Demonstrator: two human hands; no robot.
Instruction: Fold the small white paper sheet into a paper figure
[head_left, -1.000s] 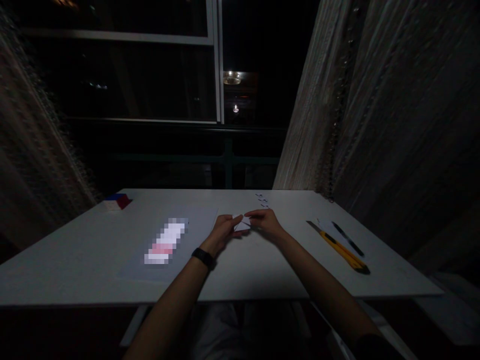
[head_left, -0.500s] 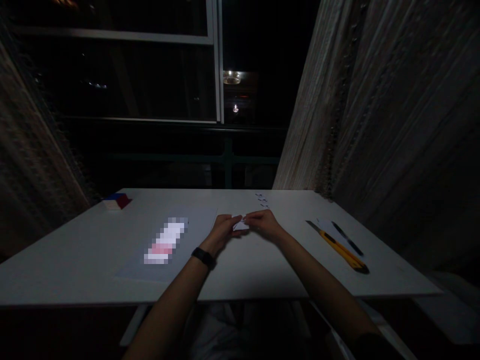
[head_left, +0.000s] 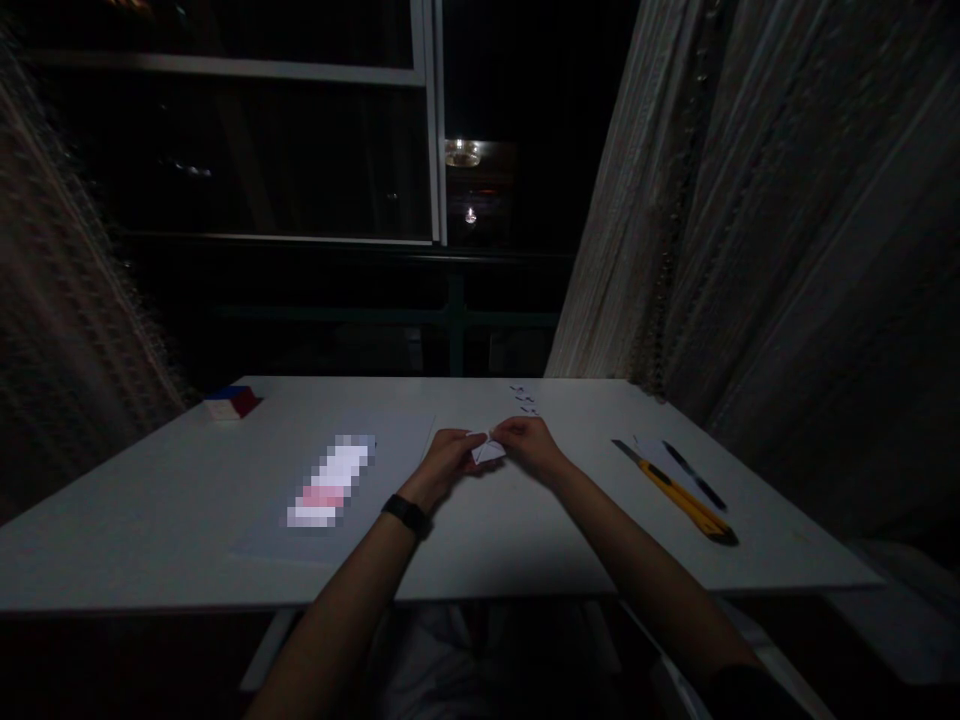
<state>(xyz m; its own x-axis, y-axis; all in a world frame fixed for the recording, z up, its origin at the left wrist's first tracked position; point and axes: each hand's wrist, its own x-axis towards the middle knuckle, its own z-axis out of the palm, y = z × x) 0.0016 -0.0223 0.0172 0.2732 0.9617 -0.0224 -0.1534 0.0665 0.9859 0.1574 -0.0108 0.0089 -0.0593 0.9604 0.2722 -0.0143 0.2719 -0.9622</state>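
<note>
A small piece of folded white paper [head_left: 489, 453] is held just above the middle of the table, with crease lines showing on its face. My left hand [head_left: 448, 455] is closed on its left side, thumb on top and fingers beneath. At the paper's upper right edge, the fingertips of my right hand [head_left: 529, 446] are pinched together on it. A dark band circles my left wrist. Beyond my hands lie several small white pieces with dark marks [head_left: 524, 400], too small to make out.
On the right of the white table [head_left: 525, 560] lie a yellow utility knife [head_left: 681, 500] with its blade out and a dark pen [head_left: 694, 475]. A pixelated bright rectangle [head_left: 330, 485] lies on a pale sheet [head_left: 259, 540]. A coloured cube [head_left: 231, 403] sits far left.
The folded paper has turned so that more of its creased face shows between my hands. My right hand has shifted slightly on its edge. Things on the table stay put.
</note>
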